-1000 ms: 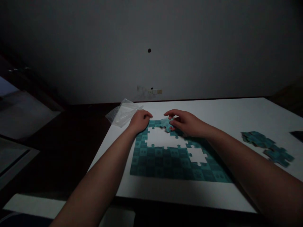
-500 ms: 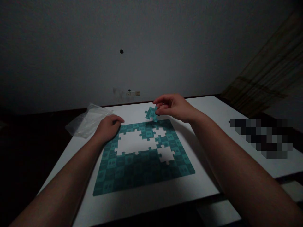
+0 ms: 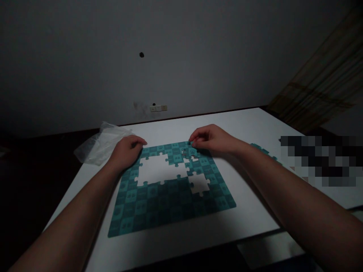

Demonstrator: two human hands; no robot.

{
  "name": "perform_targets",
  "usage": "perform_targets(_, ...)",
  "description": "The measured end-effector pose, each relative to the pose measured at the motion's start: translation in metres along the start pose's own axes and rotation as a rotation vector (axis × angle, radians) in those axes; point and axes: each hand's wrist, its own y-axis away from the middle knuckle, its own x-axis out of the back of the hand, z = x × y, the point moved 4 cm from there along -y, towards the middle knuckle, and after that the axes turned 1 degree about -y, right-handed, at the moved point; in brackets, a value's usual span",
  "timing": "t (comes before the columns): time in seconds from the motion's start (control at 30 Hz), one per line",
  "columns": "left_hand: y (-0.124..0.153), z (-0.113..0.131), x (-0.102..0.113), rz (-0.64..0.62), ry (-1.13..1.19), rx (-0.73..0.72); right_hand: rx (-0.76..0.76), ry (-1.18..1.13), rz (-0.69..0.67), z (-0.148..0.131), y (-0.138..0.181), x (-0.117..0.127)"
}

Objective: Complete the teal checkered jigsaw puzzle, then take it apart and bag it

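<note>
A teal checkered jigsaw puzzle [image 3: 153,211] lies on the white table, with a large gap left of its middle and a smaller gap to the right of that. My right hand [image 3: 212,138] pinches a teal puzzle piece [image 3: 193,152] between thumb and fingers. The piece is low over a small gap near the puzzle's far edge and covers most of it; white still shows along its near side. At the far left corner, my left hand [image 3: 129,151] rests by the puzzle's edge, fingers laid down and holding nothing. Its fingertips are partly hidden.
A crumpled clear plastic bag [image 3: 104,141] lies beyond my left hand. More teal puzzle pieces [image 3: 260,148] show behind my right forearm. A blurred-out patch [image 3: 320,160] covers something at the right. The table's far edge runs along a wall with sockets [image 3: 158,108].
My right hand has lowered the puzzle piece toward me, from above the far edge onto the small gap. My left hand stays at the corner. The view has shifted slightly, showing pieces at the right.
</note>
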Motion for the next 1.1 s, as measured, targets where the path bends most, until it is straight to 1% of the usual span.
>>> perform_targets(0.3,0.000,0.002,0.001,-0.008,-0.003,-0.005,-0.018,-0.037,-0.039,0.001,0.001,-0.012)
perform_targets(0.43,0.000,0.001,0.001,-0.013,-0.001,0.003,-0.018,-0.019,-0.026,0.002,0.001,-0.013)
perform_targets(0.57,0.000,-0.001,-0.001,-0.020,0.008,0.010,0.001,-0.080,0.002,0.000,0.000,-0.011)
perform_targets(0.63,-0.001,-0.002,-0.001,-0.023,0.010,0.000,0.030,-0.113,-0.013,-0.006,0.001,-0.007)
perform_targets(0.67,-0.001,-0.003,-0.001,-0.023,0.009,-0.006,0.039,-0.127,-0.043,-0.009,0.003,-0.006)
perform_targets(0.73,-0.002,-0.003,-0.001,-0.021,0.003,-0.013,0.025,-0.142,-0.160,-0.014,0.007,-0.005)
perform_targets(0.8,-0.002,-0.003,0.000,-0.014,-0.007,-0.009,-0.029,-0.130,-0.308,-0.015,0.011,-0.007)
perform_targets(0.87,-0.002,-0.003,0.000,-0.013,-0.012,0.003,-0.082,-0.097,-0.414,-0.015,0.015,-0.010)
perform_targets(1.1,-0.003,-0.003,-0.001,-0.018,-0.019,-0.007,-0.135,-0.078,-0.556,-0.010,0.019,-0.023)
